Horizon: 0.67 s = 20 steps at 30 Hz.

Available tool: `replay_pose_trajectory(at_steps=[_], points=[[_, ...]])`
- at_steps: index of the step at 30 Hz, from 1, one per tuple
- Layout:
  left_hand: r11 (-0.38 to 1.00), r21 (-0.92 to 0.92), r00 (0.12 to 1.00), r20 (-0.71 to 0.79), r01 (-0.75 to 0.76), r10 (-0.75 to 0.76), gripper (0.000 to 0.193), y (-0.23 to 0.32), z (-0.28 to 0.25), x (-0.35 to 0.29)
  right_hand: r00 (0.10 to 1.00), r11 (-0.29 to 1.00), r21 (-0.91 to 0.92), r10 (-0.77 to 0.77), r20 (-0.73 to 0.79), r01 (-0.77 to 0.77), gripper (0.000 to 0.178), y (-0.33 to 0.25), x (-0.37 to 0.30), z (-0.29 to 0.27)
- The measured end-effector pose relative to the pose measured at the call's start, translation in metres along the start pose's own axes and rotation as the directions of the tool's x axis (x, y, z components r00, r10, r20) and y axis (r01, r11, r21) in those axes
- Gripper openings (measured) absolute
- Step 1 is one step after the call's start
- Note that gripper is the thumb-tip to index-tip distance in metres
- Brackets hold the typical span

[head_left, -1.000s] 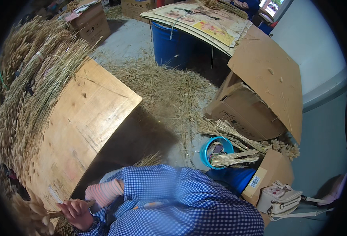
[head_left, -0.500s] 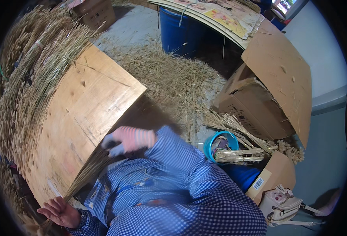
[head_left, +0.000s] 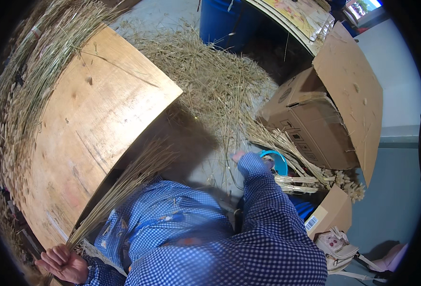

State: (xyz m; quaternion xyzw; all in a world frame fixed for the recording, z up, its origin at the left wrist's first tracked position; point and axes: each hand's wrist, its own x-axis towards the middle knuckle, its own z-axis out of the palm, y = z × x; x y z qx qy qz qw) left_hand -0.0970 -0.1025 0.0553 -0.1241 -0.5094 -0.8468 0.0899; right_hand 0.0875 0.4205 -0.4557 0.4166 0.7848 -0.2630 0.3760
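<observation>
My bare left hand (head_left: 62, 264), at the lower left, is closed round one end of a bundle of dried grass stalks (head_left: 120, 190). The stalks slant up and right past the edge of the wooden board (head_left: 110, 95), and their loose ends fan out above the floor. My right arm, in a blue checked sleeve, reaches forward to the right. Little of my right hand (head_left: 240, 156) shows beyond the cuff; its fingers are blurred and mostly hidden. It is nearest to a turquoise bucket (head_left: 281, 164), partly covered by the sleeve. Whether it touches the bucket I cannot tell.
Dried grass heads (head_left: 10, 138) lie along the board's left side. Loose straw (head_left: 210, 81) litters the floor ahead. A large cardboard box (head_left: 310, 124) stands at right, with tied stalks (head_left: 294, 181) by the bucket. A white backpack (head_left: 337, 250) lies at lower right.
My right hand has swung from beside the board, over the stalks, rightward to the bucket. The stalks' far ends are now uncovered. My left hand keeps its grip, and the view has shifted slightly.
</observation>
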Motion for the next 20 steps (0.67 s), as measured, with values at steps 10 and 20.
replay_pose_trajectory(at_steps=[10, 20], points=[[0.988, 0.147, 0.98, -0.188, -0.038, 0.065, 0.052, 0.0, 0.018, 0.001, 0.985, 0.942, -0.334, 0.028, 0.17, 0.031, 0.047, 0.045, -0.029, 0.083], [0.984, 0.174, 0.97, -0.232, -0.03, 0.07, 0.05, -0.003, 0.021, 0.004, 0.907, 0.866, 0.463, 0.334, -0.257, -0.188, 0.053, -0.015, -0.046, 0.018]])
